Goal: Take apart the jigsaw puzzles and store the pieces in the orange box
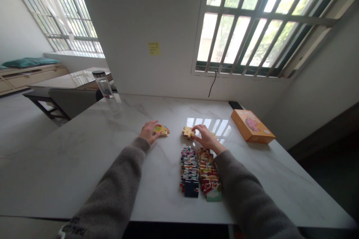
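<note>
Two small stacks of yellowish jigsaw puzzle pieces lie on the table ahead of me. My left hand (150, 132) is curled round the left edge of the left stack of puzzle pieces (164, 131). Thumb and fingers of my right hand (206, 138) grip the right side of the other stack of puzzle pieces (187, 133). Closer to me are two long rows of overlapping puzzle pieces: a dark blue row (190, 171) and a red and green row (209, 175). My right forearm runs just beside the red row. A few yellowish bits show behind my right hand, mostly hidden.
An orange box (252, 126) lies on the right of the white marbled table (103, 179), near a dark flat object (235, 106) by the wall. A clear bottle with a black lid (103, 85) stands at the back left. A yellow note (154, 48) is on the wall.
</note>
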The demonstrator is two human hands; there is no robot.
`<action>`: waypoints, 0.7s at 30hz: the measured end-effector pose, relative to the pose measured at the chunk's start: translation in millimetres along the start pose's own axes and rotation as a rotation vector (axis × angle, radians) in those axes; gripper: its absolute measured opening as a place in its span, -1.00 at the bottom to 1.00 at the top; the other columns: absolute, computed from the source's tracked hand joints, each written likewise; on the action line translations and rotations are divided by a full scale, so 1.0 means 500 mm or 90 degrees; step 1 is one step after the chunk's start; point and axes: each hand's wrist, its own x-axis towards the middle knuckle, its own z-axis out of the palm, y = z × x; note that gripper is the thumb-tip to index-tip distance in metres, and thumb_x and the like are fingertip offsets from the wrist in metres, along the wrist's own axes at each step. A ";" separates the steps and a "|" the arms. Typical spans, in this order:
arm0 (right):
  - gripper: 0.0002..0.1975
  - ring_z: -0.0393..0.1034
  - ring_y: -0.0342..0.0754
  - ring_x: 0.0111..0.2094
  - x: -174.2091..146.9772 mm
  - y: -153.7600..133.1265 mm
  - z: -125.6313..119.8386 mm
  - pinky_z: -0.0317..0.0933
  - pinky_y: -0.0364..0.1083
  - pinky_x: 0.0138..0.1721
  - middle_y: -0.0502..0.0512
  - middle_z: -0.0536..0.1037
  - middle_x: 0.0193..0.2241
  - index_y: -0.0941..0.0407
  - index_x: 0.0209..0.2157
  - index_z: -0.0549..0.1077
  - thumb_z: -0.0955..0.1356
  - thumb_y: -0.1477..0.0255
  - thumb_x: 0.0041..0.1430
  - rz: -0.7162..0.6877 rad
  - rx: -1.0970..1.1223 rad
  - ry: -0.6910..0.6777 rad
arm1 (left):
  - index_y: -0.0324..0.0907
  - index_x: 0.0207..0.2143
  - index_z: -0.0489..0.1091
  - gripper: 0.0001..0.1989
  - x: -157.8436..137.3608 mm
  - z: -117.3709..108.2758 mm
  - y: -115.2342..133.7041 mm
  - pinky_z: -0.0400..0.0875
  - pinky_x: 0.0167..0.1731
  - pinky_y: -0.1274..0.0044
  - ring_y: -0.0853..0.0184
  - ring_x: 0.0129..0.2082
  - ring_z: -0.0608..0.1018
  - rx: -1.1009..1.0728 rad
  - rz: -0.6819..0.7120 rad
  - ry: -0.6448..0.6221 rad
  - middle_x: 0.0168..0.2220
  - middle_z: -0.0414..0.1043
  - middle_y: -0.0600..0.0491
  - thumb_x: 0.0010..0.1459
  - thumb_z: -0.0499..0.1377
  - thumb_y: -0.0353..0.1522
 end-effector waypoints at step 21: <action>-0.73 0.29 0.08 -0.08 -0.110 0.121 -0.080 0.21 0.06 0.05 0.13 0.37 -0.20 0.10 -0.23 0.49 0.37 0.51 -0.07 0.139 0.001 0.076 | -0.14 -0.17 0.44 -0.82 -0.003 0.082 0.157 0.40 -0.07 0.30 0.20 -0.15 0.50 -0.203 0.092 -0.009 -0.20 0.49 -0.02 0.19 0.11 -0.36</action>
